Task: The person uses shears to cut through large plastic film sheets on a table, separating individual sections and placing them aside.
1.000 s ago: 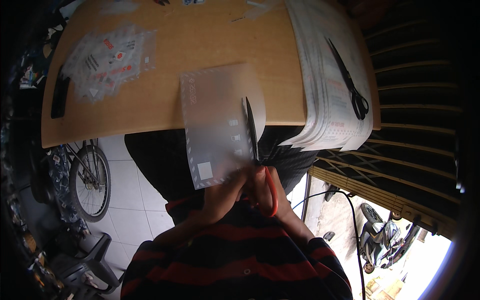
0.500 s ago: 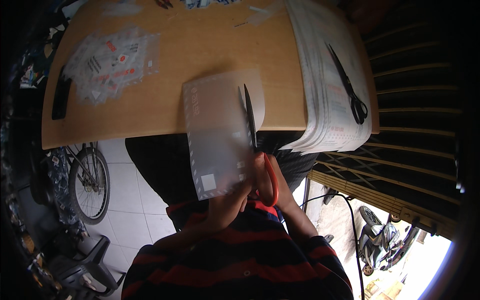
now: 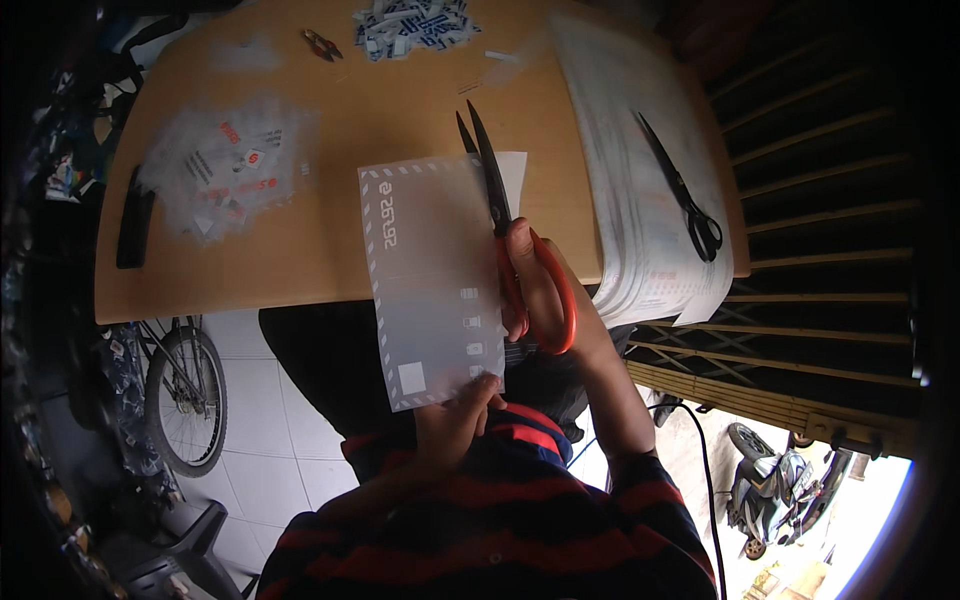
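A frosted plastic sheet (image 3: 430, 250) with a dashed white border lies over the near table edge and hangs toward my lap. At its lower right corner, my left hand (image 3: 455, 420) pinches it between thumb and fingers. My right hand (image 3: 535, 275) is closed around the red handles of the scissors (image 3: 490, 175). Their dark blades point away from me, slightly apart, along the sheet's far right edge. A pale strip (image 3: 515, 175) shows just right of the blades; whether it is still joined to the sheet I cannot tell.
Printed plastic sheets are stacked (image 3: 590, 160) at the right, with black scissors (image 3: 685, 195) on top. Cut clear pieces (image 3: 225, 170) lie in a pile at the left, beside a dark phone-like slab (image 3: 135, 225). Small cutters (image 3: 322, 45) and a heap of scraps (image 3: 415, 28) lie at the far side.
The scissors in my right hand have moved away from me along the sheet's right edge, and their blades have spread. My left hand still pinches the near corner. The whole view has shifted slightly.
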Demonstrator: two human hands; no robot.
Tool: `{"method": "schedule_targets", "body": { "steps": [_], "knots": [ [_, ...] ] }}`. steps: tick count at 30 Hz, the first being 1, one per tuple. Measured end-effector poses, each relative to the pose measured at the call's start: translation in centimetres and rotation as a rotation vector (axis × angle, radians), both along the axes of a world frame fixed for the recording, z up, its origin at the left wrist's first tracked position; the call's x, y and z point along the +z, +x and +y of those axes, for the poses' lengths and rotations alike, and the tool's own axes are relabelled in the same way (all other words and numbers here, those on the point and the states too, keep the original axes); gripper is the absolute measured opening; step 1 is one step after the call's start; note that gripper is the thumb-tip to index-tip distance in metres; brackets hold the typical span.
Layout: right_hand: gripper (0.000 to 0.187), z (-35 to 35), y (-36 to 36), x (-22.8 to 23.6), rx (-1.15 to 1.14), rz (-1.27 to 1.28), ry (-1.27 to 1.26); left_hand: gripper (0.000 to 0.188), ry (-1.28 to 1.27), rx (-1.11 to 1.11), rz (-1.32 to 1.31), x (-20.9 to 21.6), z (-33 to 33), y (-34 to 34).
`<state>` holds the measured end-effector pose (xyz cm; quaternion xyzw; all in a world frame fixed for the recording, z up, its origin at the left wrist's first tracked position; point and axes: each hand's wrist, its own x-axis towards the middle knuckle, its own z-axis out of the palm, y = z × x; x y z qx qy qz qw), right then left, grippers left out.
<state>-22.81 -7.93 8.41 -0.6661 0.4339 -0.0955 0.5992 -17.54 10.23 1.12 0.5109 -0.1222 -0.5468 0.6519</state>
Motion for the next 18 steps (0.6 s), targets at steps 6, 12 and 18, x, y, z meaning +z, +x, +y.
{"method": "schedule_targets", "body": {
  "steps": [6, 12, 18],
  "knots": [
    [0.079, -4.9, 2.7, 0.8, 0.013, -0.116, -0.029, 0.013, -0.056, 0.016, -0.096, 0.2, -2.4, 3.0],
    [0.085, -11.0, 4.2, 0.6, -0.128, -0.086, -0.163, 0.014, -0.090, -0.072, -0.163, -0.1, -4.1, 5.2],
    [0.090, -8.2, 1.2, 0.7, -0.028, 0.006, -0.158, 0.013, -0.075, -0.025, -0.266, -0.9, -3.3, 9.2]
  ]
}}
